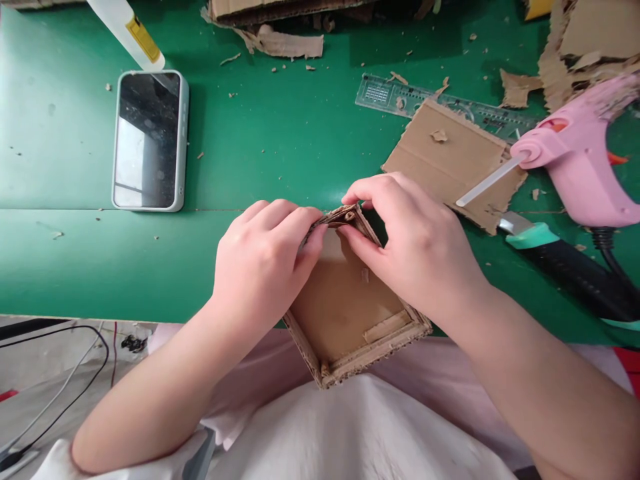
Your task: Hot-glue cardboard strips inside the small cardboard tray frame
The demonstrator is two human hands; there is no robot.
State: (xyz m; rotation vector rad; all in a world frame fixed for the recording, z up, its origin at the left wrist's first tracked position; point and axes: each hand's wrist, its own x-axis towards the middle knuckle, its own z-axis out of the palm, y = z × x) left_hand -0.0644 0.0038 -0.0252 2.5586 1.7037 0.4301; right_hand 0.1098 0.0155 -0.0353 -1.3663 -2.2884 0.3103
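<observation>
A shallow cardboard box [340, 300] with low layered walls is tilted between my hands at the table's near edge, partly over my lap. My left hand [270, 250] pinches its far left wall, thumb inside and fingers outside. At the far corner, my right hand [410, 233] grips the wall with its thumb inside and fingers curled over the outside. A small rolled bit of cardboard [349, 216] sits in that corner between the two hands. Along the near right wall inside lies a loose-looking cardboard strip [385, 327]. Fingertips behind the walls are hidden.
On the green table [240, 147] lie a phone [147, 140], a clear ruler [385, 93] and a flat cardboard piece [445, 153]. A pink glue gun [580, 153] with its glue stick and a black-and-teal utility knife [560, 260] are at right. Cardboard scraps [285, 43] lie at the back.
</observation>
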